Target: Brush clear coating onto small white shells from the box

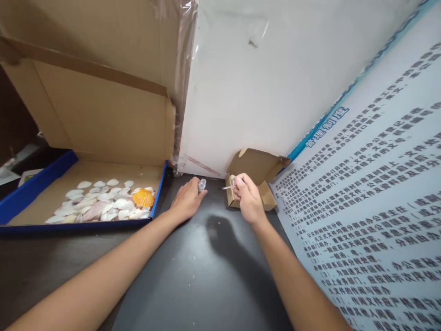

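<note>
My left hand (188,200) rests on the dark tabletop, its thumb and fingers closed around a small clear jar (202,185). To the right, my right hand (248,197) is raised above the table, pinching a thin pale stick with a dark tip (225,187) that points left toward the jar. The stick and the jar are apart. Directly behind my right hand stands a small open cardboard box (268,195), partly hidden by the hand. A small pale round thing shows at its left edge, too unclear to name.
At left lies a large blue-edged cardboard box (117,158), lid raised, holding many white shells (103,200) and one orange scallop shell (144,198). A white panel (234,101) in clear plastic stands behind. A printed board (372,193) leans along the right side of the dark tabletop (186,280).
</note>
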`<state>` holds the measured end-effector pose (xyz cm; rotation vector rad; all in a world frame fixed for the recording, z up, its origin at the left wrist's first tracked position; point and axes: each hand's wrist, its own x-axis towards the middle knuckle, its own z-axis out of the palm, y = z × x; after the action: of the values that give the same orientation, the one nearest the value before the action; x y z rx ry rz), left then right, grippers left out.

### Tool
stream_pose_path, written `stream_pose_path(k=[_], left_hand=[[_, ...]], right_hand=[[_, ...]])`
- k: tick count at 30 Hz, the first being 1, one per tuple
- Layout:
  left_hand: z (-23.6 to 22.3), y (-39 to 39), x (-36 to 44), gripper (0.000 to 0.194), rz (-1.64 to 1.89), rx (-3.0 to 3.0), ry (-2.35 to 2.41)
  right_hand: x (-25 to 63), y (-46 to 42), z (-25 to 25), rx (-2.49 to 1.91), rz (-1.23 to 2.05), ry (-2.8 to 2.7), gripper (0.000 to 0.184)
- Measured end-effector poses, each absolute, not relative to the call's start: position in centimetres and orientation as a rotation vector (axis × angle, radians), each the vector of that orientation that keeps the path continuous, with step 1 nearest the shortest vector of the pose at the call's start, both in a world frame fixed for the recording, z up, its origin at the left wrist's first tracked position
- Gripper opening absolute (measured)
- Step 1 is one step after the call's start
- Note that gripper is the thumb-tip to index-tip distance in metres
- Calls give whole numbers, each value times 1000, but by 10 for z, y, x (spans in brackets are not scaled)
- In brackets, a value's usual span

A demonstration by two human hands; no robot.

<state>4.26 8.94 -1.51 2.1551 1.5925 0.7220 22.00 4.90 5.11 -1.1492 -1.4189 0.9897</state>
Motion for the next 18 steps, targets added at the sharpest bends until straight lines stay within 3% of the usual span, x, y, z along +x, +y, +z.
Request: stream_pose_path(k=[11, 18], left_hand=[[-12, 97, 47, 25, 666, 2162, 1714], [-8, 74, 39, 26, 752, 2105, 1710]], right_hand=[[210, 18, 25, -997, 1236, -1071, 17], [207, 1, 20, -991, 1243, -1032, 26]])
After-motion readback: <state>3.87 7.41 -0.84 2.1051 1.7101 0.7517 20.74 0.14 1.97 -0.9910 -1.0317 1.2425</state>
